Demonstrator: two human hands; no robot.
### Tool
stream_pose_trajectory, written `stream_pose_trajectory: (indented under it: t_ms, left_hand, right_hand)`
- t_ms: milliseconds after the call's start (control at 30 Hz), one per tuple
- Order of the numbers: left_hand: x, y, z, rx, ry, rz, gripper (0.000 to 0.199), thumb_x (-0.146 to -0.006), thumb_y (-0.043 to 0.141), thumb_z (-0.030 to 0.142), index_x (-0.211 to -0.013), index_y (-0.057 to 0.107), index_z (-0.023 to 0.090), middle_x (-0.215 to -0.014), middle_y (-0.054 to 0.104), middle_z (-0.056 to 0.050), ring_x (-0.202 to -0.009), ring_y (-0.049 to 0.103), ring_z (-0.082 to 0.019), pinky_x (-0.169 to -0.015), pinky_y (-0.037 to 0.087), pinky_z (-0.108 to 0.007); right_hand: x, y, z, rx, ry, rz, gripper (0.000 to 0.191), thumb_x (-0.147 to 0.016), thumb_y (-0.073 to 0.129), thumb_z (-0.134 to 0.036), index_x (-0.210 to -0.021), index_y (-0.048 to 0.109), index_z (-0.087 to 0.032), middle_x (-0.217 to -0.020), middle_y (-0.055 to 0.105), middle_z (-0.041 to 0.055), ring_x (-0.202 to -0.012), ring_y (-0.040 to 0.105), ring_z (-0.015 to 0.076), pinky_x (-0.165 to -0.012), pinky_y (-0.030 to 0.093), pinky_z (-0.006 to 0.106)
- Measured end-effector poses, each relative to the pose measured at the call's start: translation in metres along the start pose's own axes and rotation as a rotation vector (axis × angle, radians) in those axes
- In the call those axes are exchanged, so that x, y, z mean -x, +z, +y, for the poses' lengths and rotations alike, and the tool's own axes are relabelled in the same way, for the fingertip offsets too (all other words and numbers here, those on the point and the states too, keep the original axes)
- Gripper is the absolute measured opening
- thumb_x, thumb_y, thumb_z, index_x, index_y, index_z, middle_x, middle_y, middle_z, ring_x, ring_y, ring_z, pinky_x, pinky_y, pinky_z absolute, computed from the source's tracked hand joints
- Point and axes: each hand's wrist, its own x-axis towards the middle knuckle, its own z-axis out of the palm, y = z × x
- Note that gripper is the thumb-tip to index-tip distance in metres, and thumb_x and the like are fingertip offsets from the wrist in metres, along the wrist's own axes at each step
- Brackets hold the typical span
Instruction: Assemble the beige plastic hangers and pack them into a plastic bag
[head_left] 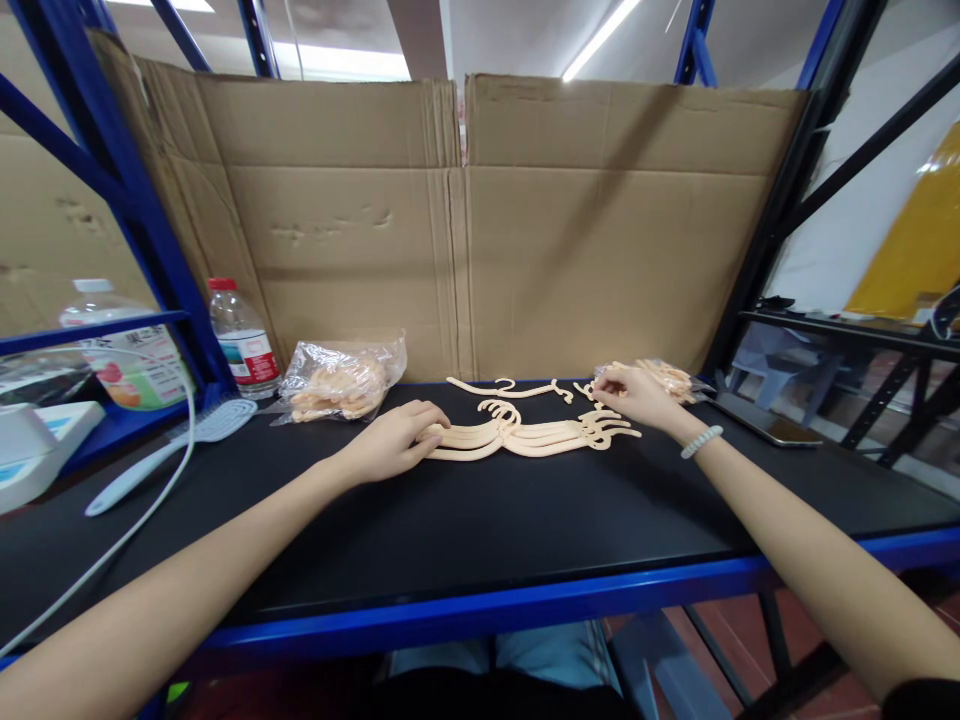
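Note:
A row of beige clothes hangers (469, 440) lies fanned out on the black tabletop, hooks bunched in the middle. My left hand (401, 440) is closed around their left ends, fingers above and thumb below. Over by the right ends, my right hand (636, 397) is in a pinch beside a small beige piece (583, 390); its fingertips partly hide what they hold. Several curved beige pieces (604, 430) rest against the hangers' right ends. Behind the row lies one separate hanger (506, 388).
A clear bag of beige pieces (337, 380) sits at back left, another bag (664, 378) behind my right hand. Left are a bottle (244, 345), a hairbrush (217, 420) and a white cable (176, 455). A phone (769, 420) lies right. Cardboard (360, 230) closes the back.

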Motion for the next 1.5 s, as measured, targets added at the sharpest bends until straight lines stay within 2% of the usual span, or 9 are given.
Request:
stream_pose_trajectory:
  t_ms: [567, 1033, 1500]
  left_hand:
    - [0.001, 0.002, -0.001, 0.013, 0.006, 0.016, 0.023, -0.089, 0.039, 0.030, -0.100, 0.057, 0.019, -0.101, 0.060, -0.007, -0.094, 0.055, -0.021, -0.084, 0.043, -0.034]
    - [0.001, 0.001, 0.003, 0.004, 0.003, 0.029, 0.024, -0.090, 0.038, 0.029, -0.100, 0.057, 0.019, -0.099, 0.060, -0.007, -0.093, 0.055, -0.021, -0.083, 0.043, -0.034]
    - [-0.002, 0.001, 0.002, -0.005, -0.009, 0.022, 0.022, -0.090, 0.039, 0.026, -0.100, 0.057, 0.019, -0.100, 0.061, -0.007, -0.094, 0.055, -0.021, -0.083, 0.043, -0.034]
  right_hand:
    - [0.003, 0.001, -0.016, 0.008, 0.043, -0.058, 0.016, -0.076, 0.050, -0.030, -0.071, 0.060, -0.018, -0.067, 0.064, 0.0046, -0.063, 0.057, 0.0158, -0.059, 0.042, 0.028]
    - [0.003, 0.004, -0.017, 0.000, 0.041, -0.012, 0.018, -0.078, 0.049, -0.031, -0.073, 0.061, -0.018, -0.069, 0.064, 0.0048, -0.065, 0.057, 0.0165, -0.062, 0.042, 0.029]
    - [0.000, 0.016, -0.014, 0.031, -0.044, -0.046, 0.017, -0.079, 0.049, -0.025, -0.073, 0.062, -0.017, -0.074, 0.065, 0.0059, -0.070, 0.059, 0.0187, -0.067, 0.043, 0.030]
